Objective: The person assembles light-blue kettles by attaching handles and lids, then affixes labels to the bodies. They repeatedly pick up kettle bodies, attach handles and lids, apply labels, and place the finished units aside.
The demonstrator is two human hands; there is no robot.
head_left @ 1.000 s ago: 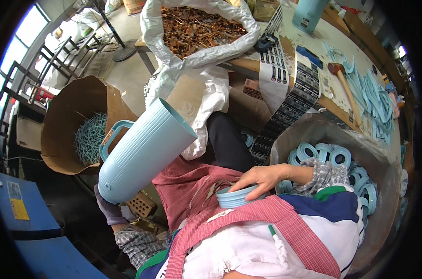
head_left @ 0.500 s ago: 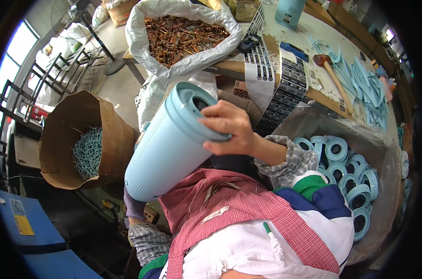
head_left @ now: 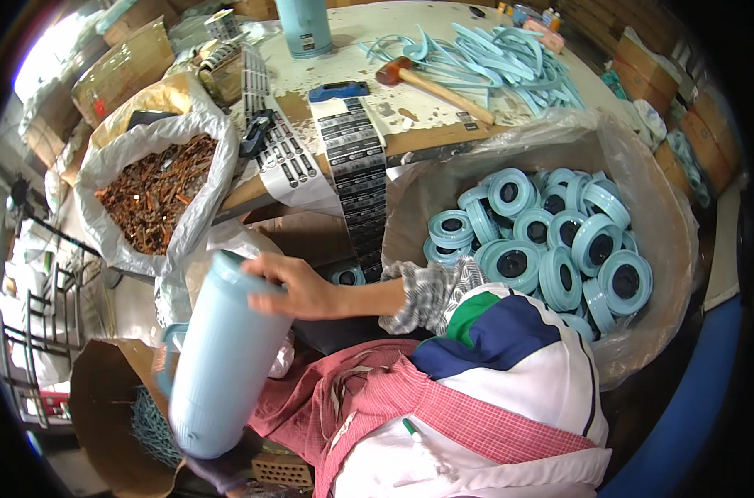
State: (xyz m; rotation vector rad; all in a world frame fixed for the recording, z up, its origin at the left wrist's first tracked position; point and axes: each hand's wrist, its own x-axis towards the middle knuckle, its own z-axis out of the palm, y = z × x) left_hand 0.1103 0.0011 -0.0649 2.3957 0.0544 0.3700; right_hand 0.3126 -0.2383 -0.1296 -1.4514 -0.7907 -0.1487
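Observation:
A tall, ribbed pale blue jug (head_left: 227, 365) with a side handle (head_left: 168, 357) leans in front of my lap, its top tilted slightly right. My right hand (head_left: 298, 286) grips its upper rim, fingers bent over the edge and a little blurred. Beneath the jug's base is my left hand (head_left: 221, 471) in a purplish glove, supporting it; most of its fingers are hidden. To the right, a large bag-lined container (head_left: 655, 324) holds several pale blue ring-shaped lids (head_left: 509, 261) with black centres.
Ahead, a worktable (head_left: 344, 25) carries a mallet (head_left: 435, 87), blue strips (head_left: 509, 66), a blue-handled tool (head_left: 338, 90), label sheets (head_left: 358, 174) and another jug (head_left: 304, 29). Left stand a sack of brown scraps (head_left: 157, 191) and a cardboard drum (head_left: 95, 407). A perforated brick (head_left: 281, 471) lies below.
My view has swung to the right, bringing more of the lids into sight. The jug stands more upright, and its handle now shows. My right hand remains on its rim.

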